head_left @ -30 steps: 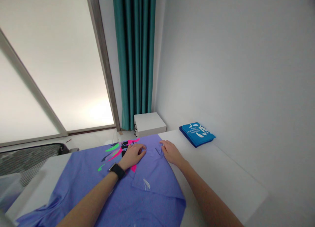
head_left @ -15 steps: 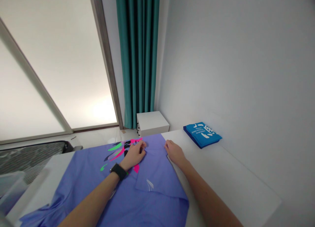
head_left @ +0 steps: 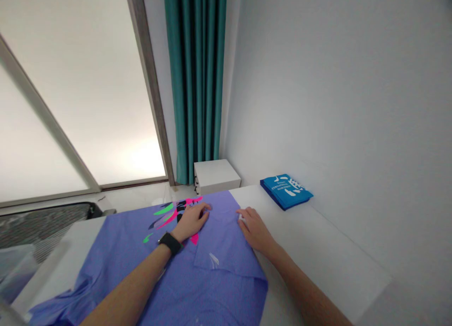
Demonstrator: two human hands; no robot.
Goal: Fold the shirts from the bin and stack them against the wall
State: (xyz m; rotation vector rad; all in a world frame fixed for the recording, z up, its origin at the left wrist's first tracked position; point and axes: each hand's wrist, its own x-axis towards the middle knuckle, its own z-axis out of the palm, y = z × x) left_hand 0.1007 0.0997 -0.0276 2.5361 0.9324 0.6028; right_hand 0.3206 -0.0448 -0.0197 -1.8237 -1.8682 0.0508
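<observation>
A purple shirt (head_left: 226,246) with a pink, green and black print lies spread over a white table (head_left: 318,250), one part folded over on its right side. My left hand (head_left: 192,221), with a black watch at the wrist, rests on the shirt beside the print, fingers apart and holding nothing. At the shirt's right edge lies my right hand (head_left: 254,227), its fingers spread and touching the cloth. A small white logo shows on the folded part, below and between the hands.
A folded blue cloth (head_left: 286,191) with white lettering lies at the table's back right. Behind the table stand a white cabinet (head_left: 217,175) and a green curtain (head_left: 197,90). A translucent bin (head_left: 17,269) is at the left edge, near a dark-rimmed grey mesh item (head_left: 45,227).
My right hand has opened from a pinch at the shirt's edge and moved slightly nearer. The fingers of my left hand have straightened somewhat. The view has shifted a little.
</observation>
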